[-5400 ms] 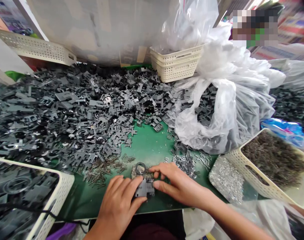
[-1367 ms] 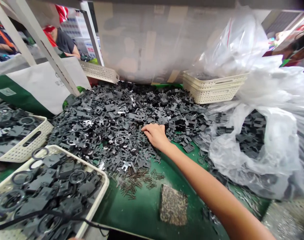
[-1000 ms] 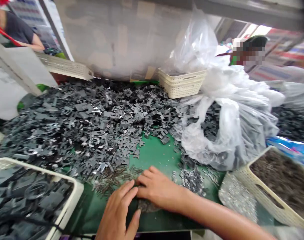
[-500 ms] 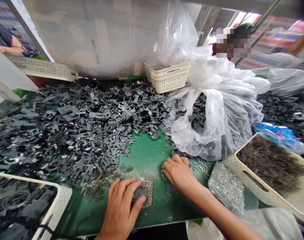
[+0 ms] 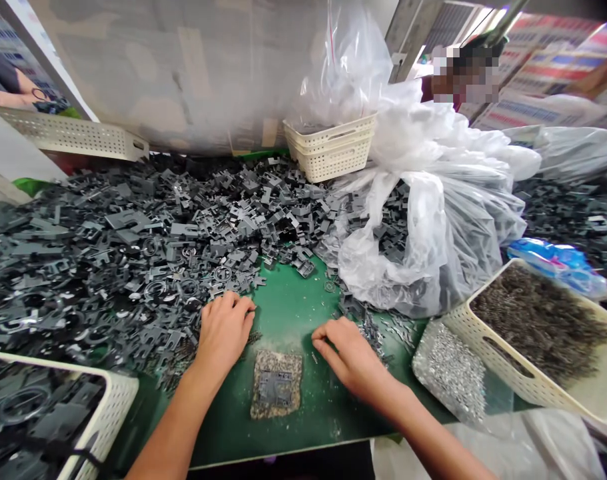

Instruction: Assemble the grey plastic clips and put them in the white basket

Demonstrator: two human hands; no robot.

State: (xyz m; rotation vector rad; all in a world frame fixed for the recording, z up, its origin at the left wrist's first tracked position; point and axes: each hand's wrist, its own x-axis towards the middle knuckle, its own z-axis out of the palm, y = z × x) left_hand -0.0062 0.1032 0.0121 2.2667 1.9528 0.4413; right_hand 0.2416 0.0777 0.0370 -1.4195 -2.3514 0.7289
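My left hand (image 5: 226, 333) now off gray plastic part (image 5: 276, 389), open, empty-looking at edge of parts pile (image 5: 133, 267). Right hand (image 5: 350, 357) open, empty, on green mat (image 5: 293, 313) near metal clips (image 5: 370, 333). Part lies on speckled patch (image 5: 262, 407), near mat's front edge.

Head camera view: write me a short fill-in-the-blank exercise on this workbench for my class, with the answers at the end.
The left hand touches the heap of ____ parts.
The right hand rests on the ____ mat.
A dark part sits on a speckled patch between the two ____.

Answers: grey; green; hands.
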